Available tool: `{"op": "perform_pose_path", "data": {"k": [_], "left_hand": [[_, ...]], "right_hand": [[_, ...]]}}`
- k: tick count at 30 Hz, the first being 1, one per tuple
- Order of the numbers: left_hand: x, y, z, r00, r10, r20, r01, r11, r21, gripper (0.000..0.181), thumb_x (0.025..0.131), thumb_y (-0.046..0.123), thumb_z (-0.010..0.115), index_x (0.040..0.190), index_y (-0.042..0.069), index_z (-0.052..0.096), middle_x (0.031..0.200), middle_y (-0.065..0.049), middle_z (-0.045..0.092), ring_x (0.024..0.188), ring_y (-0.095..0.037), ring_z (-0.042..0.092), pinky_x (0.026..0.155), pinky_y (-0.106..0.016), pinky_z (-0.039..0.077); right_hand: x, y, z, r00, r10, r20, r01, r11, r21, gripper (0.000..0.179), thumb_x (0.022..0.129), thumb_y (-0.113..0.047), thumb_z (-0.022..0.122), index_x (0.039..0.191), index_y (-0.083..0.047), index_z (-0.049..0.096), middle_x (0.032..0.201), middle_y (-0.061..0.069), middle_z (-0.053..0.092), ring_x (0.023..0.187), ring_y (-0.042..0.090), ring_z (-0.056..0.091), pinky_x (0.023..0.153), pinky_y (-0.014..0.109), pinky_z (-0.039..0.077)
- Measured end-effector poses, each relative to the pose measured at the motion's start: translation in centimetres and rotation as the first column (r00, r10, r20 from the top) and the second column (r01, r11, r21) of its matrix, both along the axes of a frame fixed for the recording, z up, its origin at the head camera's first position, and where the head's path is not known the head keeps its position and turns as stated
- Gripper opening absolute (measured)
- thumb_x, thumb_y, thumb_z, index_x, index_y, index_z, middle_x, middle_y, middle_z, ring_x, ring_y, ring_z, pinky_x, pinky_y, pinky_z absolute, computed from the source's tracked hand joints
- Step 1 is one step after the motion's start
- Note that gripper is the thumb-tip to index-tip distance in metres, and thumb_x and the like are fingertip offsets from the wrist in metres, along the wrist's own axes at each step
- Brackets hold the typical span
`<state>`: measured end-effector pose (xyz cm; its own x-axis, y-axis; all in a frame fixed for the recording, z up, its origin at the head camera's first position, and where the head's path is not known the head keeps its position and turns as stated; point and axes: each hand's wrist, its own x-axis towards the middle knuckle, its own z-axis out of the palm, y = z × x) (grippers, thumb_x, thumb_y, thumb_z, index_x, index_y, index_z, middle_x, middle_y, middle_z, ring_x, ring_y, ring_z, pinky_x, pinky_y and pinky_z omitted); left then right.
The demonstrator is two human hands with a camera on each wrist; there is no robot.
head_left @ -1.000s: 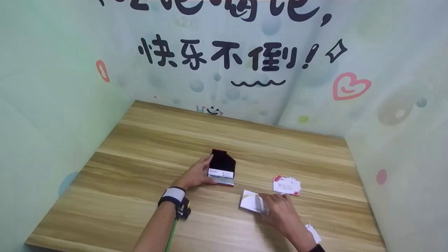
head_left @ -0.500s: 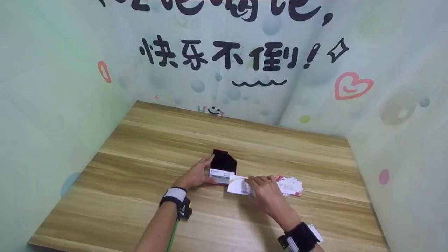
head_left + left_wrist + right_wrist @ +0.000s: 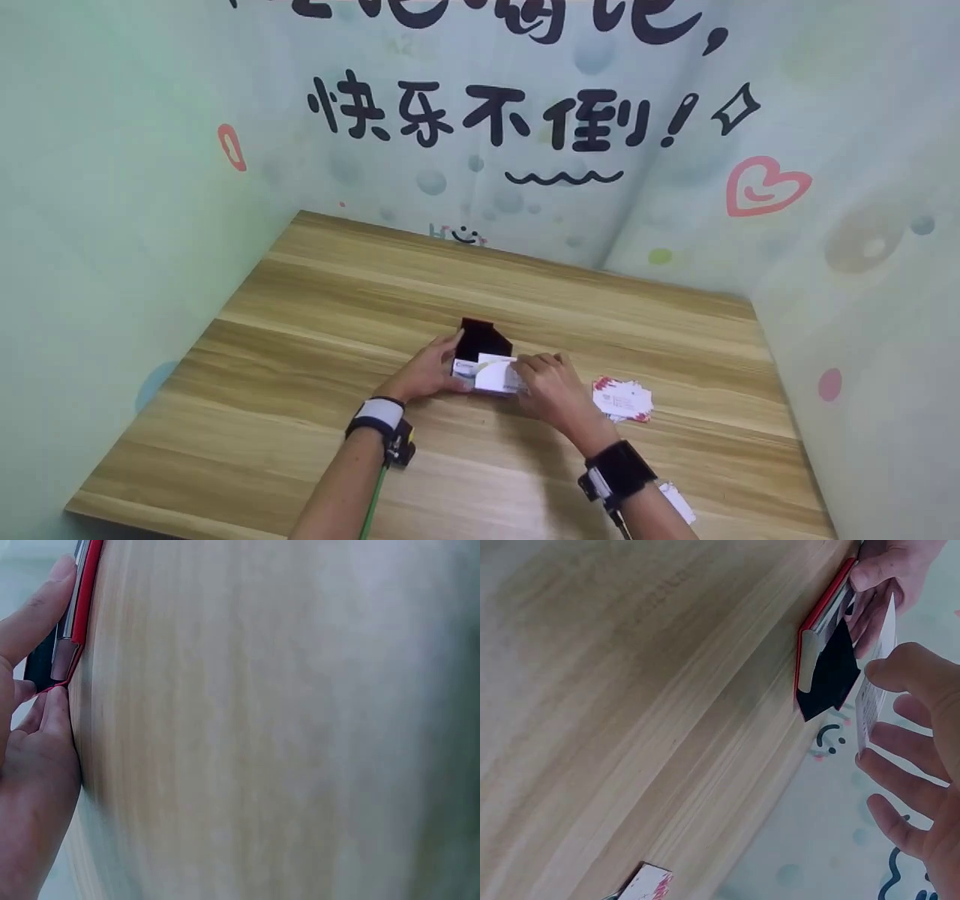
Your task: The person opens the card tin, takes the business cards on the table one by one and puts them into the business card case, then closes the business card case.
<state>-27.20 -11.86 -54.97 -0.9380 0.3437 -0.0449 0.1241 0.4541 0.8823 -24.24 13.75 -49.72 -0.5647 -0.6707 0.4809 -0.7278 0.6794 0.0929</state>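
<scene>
A business card case (image 3: 480, 339), red outside and black inside, stands with its lid up on the wooden table. My left hand (image 3: 426, 373) grips its left side; the left wrist view shows the thumb over the front of the case (image 3: 86, 604) and fingers behind it. A silvery inner edge shows there. Several cards lie in the case's lower part. My right hand (image 3: 553, 391) pinches a white business card (image 3: 495, 375), which overlaps the case's front in the head view. In the right wrist view that card (image 3: 871, 709) is apart from the case, between thumb and fingers.
A small pile of white and red business cards (image 3: 624, 399) lies on the table to the right. Another white card (image 3: 679, 501) is near the right forearm. Printed fabric walls (image 3: 480, 187) enclose the table at the back and sides.
My right hand has carried the white card up and left from the table's middle to in front of the case. My left hand has kept its hold on the case.
</scene>
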Motion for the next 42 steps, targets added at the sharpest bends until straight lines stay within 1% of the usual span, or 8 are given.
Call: {"op": "perform_pose_path", "data": {"k": [4, 9, 15, 21, 25, 31, 38, 42], "left_hand": [[-0.1, 0.0, -0.1, 1.000, -0.008, -0.004, 0.008, 1.000, 0.013, 0.106, 0.075, 0.015, 0.088, 0.159, 0.006, 0.023, 0.162, -0.032, 0.019, 0.149, -0.042, 0.030, 0.126, -0.049, 0.023], [-0.1, 0.0, -0.2, 1.000, -0.007, 0.012, 0.007, 1.000, 0.026, 0.109, 0.074, 0.017, 0.088, 0.159, 0.008, 0.021, 0.163, -0.031, 0.014, 0.149, -0.041, 0.032, 0.125, -0.047, 0.025], [0.0, 0.0, -0.4, 1.000, -0.009, 0.013, 0.009, 0.999, 0.048, 0.109, 0.074, 0.015, 0.088, 0.159, 0.006, 0.020, 0.164, -0.029, 0.013, 0.149, -0.037, 0.034, 0.124, -0.042, 0.027], [0.1, 0.1, -0.1, 0.999, -0.022, 0.028, 0.020, 0.996, 0.083, 0.108, 0.075, 0.009, 0.086, 0.159, 0.005, 0.018, 0.165, -0.027, 0.012, 0.149, -0.038, 0.033, 0.123, -0.042, 0.030], [0.1, 0.0, 0.0, 0.999, -0.015, 0.037, 0.012, 0.996, 0.093, 0.108, 0.075, 0.010, 0.086, 0.159, 0.006, 0.019, 0.165, -0.027, 0.012, 0.149, -0.039, 0.033, 0.123, -0.042, 0.029], [0.1, 0.1, -0.1, 1.000, -0.008, 0.017, 0.006, 0.997, 0.082, 0.106, 0.075, 0.012, 0.087, 0.159, 0.005, 0.022, 0.163, -0.030, 0.017, 0.150, -0.039, 0.030, 0.126, -0.045, 0.023], [0.0, 0.0, -0.2, 1.000, -0.009, 0.007, 0.008, 0.998, 0.058, 0.107, 0.075, 0.013, 0.087, 0.159, 0.004, 0.021, 0.163, -0.030, 0.017, 0.150, -0.039, 0.030, 0.126, -0.045, 0.022], [-0.1, 0.0, -0.3, 1.000, -0.013, 0.005, 0.013, 0.997, 0.076, 0.107, 0.075, 0.011, 0.087, 0.159, 0.002, 0.020, 0.163, -0.032, 0.017, 0.149, -0.040, 0.031, 0.125, -0.046, 0.024]], "right_hand": [[-0.9, -0.9, -0.1, 1.000, 0.008, 0.012, -0.009, 1.000, 0.021, 0.034, 0.070, -0.013, 0.082, 0.102, -0.006, 0.073, 0.103, 0.010, 0.075, 0.092, 0.029, 0.069, 0.079, 0.043, 0.053], [-1.5, -1.8, 0.2, 0.999, -0.002, 0.052, -0.001, 0.998, 0.059, 0.032, 0.072, -0.011, 0.079, 0.102, -0.006, 0.072, 0.104, 0.010, 0.074, 0.092, 0.029, 0.069, 0.080, 0.043, 0.055], [-2.2, -2.8, 0.6, 0.993, -0.024, 0.118, 0.015, 0.997, 0.077, 0.030, 0.076, -0.009, 0.077, 0.105, -0.005, 0.071, 0.103, 0.012, 0.074, 0.092, 0.032, 0.070, 0.081, 0.045, 0.055], [-3.0, -3.3, 0.0, 0.981, -0.057, 0.184, 0.039, 0.994, 0.097, 0.024, 0.076, -0.005, 0.075, 0.100, -0.006, 0.071, 0.097, 0.012, 0.074, 0.087, 0.032, 0.069, 0.078, 0.046, 0.055], [-3.1, -3.7, -0.3, 0.978, -0.075, 0.196, 0.056, 0.993, 0.104, 0.020, 0.076, -0.005, 0.076, 0.096, -0.006, 0.071, 0.093, 0.011, 0.074, 0.081, 0.030, 0.070, 0.075, 0.044, 0.056], [-3.4, -4.2, -0.9, 0.983, -0.074, 0.170, 0.057, 0.993, 0.101, 0.017, 0.077, -0.006, 0.078, 0.092, -0.006, 0.072, 0.087, 0.010, 0.073, 0.071, 0.027, 0.069, 0.071, 0.043, 0.056], [-3.5, -4.6, -1.5, 0.980, -0.091, 0.179, 0.071, 0.991, 0.116, 0.015, 0.081, -0.008, 0.076, 0.096, -0.007, 0.074, 0.094, 0.009, 0.074, 0.083, 0.029, 0.069, 0.076, 0.044, 0.058], [-3.6, -4.8, -1.7, 0.975, -0.102, 0.197, 0.079, 0.990, 0.120, 0.015, 0.083, -0.007, 0.075, 0.098, -0.009, 0.075, 0.100, 0.010, 0.073, 0.090, 0.031, 0.069, 0.080, 0.046, 0.057]]}}
